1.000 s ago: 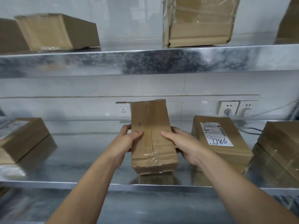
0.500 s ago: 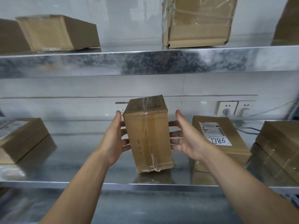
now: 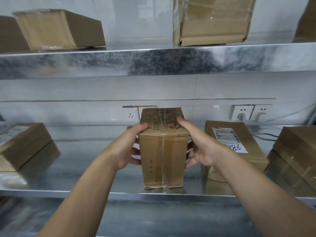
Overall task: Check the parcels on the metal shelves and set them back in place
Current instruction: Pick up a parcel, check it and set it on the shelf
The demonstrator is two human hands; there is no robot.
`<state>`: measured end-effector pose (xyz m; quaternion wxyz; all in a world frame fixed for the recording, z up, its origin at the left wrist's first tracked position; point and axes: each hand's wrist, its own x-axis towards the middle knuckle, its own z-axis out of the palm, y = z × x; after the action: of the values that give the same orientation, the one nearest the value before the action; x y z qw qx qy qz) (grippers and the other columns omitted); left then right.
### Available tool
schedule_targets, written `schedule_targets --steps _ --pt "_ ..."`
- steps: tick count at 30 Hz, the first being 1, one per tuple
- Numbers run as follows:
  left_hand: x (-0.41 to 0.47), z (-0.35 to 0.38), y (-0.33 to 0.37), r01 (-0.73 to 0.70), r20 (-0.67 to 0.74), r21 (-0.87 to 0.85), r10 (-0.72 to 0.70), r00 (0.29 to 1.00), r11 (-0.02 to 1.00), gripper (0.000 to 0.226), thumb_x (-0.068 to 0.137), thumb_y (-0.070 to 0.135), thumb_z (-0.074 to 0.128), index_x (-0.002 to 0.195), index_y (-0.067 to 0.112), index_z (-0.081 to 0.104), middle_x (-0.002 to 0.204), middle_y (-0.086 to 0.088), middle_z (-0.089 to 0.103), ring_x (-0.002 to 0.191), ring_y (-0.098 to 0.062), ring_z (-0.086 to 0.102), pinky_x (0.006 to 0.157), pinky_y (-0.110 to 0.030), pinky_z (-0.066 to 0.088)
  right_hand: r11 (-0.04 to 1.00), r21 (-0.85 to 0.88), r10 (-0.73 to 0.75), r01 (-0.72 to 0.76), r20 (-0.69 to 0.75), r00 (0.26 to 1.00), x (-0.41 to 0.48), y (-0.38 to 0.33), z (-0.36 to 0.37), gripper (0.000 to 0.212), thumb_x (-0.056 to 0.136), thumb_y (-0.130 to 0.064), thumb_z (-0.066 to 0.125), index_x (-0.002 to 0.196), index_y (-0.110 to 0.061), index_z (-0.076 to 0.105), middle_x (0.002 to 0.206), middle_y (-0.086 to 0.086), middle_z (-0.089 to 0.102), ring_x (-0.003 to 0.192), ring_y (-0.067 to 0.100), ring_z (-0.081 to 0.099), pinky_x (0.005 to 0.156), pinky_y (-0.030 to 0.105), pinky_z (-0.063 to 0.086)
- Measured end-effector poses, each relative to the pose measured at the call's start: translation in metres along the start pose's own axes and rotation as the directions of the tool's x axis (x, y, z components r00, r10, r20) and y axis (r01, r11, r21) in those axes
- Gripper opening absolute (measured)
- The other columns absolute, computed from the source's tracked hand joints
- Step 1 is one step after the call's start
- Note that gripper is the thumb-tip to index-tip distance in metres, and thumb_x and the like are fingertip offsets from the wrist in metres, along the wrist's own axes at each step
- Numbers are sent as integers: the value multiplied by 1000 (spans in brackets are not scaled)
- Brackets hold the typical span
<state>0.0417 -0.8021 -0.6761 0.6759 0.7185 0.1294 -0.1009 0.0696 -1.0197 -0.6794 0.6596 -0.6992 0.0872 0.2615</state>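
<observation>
A tall taped cardboard parcel [image 3: 162,159] stands upright on the middle metal shelf [image 3: 102,193], its base at the shelf's front edge. My left hand [image 3: 127,147] grips its left side, thumb on the top face and fingers behind. On the opposite side my right hand [image 3: 200,147] holds it the same way, thumb on top. The printed top face tilts toward me.
A labelled parcel marked 7786 [image 3: 236,147] lies just right of the held one, with stacked boxes [image 3: 295,156] beyond. Another parcel [image 3: 22,144] lies at the left. Boxes [image 3: 58,29] [image 3: 212,21] sit on the upper shelf [image 3: 153,62]. Wall sockets [image 3: 242,112] and cables are behind.
The parcel has been turned in both hands, from its taped broad face toward me to an end face up. Both thumbs have moved onto its top.
</observation>
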Motion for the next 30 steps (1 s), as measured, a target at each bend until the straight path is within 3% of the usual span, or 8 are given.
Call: schedule_targets --steps 4,10,15,18,21,24,27,30 --pt "3 2 -6 -33 -27 18 33 999 999 41 98 52 54 127 24 55 123 -10 65 96 -36 69 87 -57 57 995 -89 -40 37 -27 999 -1 1 0 42 94 -59 59 111 -21 69 120 27 69 110 47 67 90 61 55" --pt "-1 4 -3 -36 -37 21 36 999 999 35 100 47 52 124 22 53 125 -9 64 102 -40 67 90 -60 56 994 -94 -64 61 -25 998 -4 0 4 39 97 -54 58 110 -19 70 114 24 72 101 41 70 81 56 57" --pt "-7 6 -1 -87 -17 -14 86 996 996 34 96 46 57 123 24 55 125 -4 66 112 -36 65 95 -58 53 990 -49 -132 132 1 991 -8 -1 -2 41 95 -58 60 108 -23 74 113 14 74 109 36 67 101 62 50" --pt "-9 3 0 -173 -31 -24 172 985 985 51 74 43 58 124 31 59 117 2 72 106 -23 65 104 -51 45 980 98 -179 175 36 983 -8 -2 -8 52 91 -69 54 125 -30 65 118 16 73 112 35 68 102 56 51" --pt "-7 1 -1 -226 4 -83 227 974 971 46 74 36 53 117 25 67 105 -2 73 96 -23 64 91 -45 46 962 206 -193 181 39 980 -6 1 -12 55 94 -69 45 123 -25 59 119 19 70 108 34 68 94 50 53" --pt "-8 0 -2 -170 8 -176 175 985 969 28 97 42 45 100 19 62 87 2 65 79 -22 59 72 -36 44 946 258 -204 198 -4 979 -1 9 -12 59 96 -70 42 115 -17 61 109 14 72 111 33 67 97 52 52" --pt "-4 -2 -8 -114 27 -194 121 992 974 46 100 60 42 104 16 56 86 -1 60 86 -28 55 71 -38 48 940 263 -214 219 -48 976 2 15 -8 60 96 -69 44 116 -16 65 94 5 78 104 27 68 94 47 53" --pt "-2 2 -15 -83 19 -181 88 996 980 58 96 69 41 106 16 62 82 1 62 78 -23 59 65 -35 50 942 246 -225 228 -40 973 3 19 -3 55 96 -64 51 127 -20 62 109 7 73 105 24 65 82 41 51"
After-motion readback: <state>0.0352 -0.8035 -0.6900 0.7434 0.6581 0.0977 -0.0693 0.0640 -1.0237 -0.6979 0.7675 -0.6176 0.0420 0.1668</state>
